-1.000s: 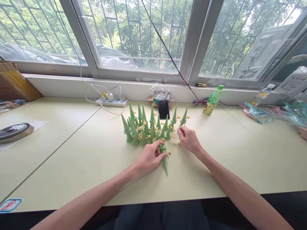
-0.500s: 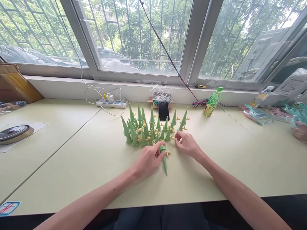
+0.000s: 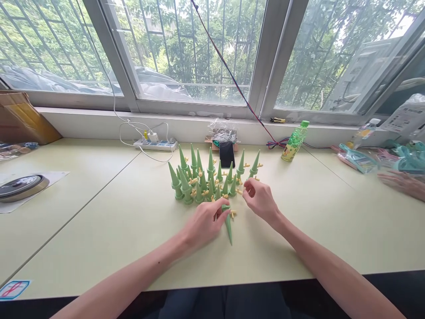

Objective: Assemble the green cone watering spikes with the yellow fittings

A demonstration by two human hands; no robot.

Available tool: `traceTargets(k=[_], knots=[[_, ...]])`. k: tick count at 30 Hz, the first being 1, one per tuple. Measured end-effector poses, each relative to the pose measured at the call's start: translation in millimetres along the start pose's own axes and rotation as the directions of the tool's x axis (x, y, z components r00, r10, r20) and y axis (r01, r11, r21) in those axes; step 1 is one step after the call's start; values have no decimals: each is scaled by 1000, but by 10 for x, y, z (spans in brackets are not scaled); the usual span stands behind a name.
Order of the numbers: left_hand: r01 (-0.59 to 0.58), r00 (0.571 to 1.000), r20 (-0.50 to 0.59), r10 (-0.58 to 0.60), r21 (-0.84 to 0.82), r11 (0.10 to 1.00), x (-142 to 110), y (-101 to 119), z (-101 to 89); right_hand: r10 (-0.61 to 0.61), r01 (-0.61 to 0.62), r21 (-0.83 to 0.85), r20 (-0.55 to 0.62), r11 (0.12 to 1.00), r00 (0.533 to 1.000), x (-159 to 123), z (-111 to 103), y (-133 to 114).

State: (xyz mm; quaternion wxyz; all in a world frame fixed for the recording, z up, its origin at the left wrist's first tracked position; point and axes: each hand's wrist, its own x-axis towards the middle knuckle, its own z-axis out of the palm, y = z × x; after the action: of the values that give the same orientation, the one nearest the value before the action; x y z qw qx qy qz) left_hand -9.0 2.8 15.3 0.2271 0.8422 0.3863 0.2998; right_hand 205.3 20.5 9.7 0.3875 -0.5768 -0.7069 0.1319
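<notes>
My left hand [image 3: 207, 221] is closed around a green plastic watering spike [image 3: 229, 230], tip pointing down toward me. A small yellow valve [image 3: 233, 214] sticks out from its right side. My right hand [image 3: 260, 199] is at the right edge of the group, thumb and index finger curled together in a pinch; what lies between them, if anything, is hidden. Close to those fingertips is the yellow valve [image 3: 239, 191] of another spike. Beyond both hands, several green watering spikes [image 3: 185, 188] stand tip up, many with yellow valves.
Behind the spikes lie a black phone [image 3: 227, 155] and crumpled clear plastic [image 3: 223, 130]. A power strip [image 3: 156, 144] with white cables sits back left, a green-capped bottle [image 3: 295, 141] back right. A roll of tape [image 3: 23, 187] lies left. Another person's hand [image 3: 403, 182] is at far right.
My right hand has shifted slightly up, its fingers curling more. My left hand keeps the spike in place. The other person's hand at far right has moved further into view.
</notes>
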Motion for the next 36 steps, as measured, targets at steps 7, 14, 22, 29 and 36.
traceTargets(k=[7,14,22,29,36], knots=[[23,1000,-8,-23,6,1000,13,-2,-17,-132,186,285,-197,941,971,-121,-8,-291],[36,999,23,-35,-85,996,19,-31,-8,-264,232,465,4,855,965,-203,65,-347],[41,998,52,-31,-221,974,38,14,-36,-263,177,554,79,813,961,-205,70,-312],[91,995,73,-72,-317,944,42,31,-47,-271,180,603,62,777,961,-194,68,-325],[130,991,85,-105,-391,911,49,28,-48,-266,174,617,60,768,962,-182,65,-325]])
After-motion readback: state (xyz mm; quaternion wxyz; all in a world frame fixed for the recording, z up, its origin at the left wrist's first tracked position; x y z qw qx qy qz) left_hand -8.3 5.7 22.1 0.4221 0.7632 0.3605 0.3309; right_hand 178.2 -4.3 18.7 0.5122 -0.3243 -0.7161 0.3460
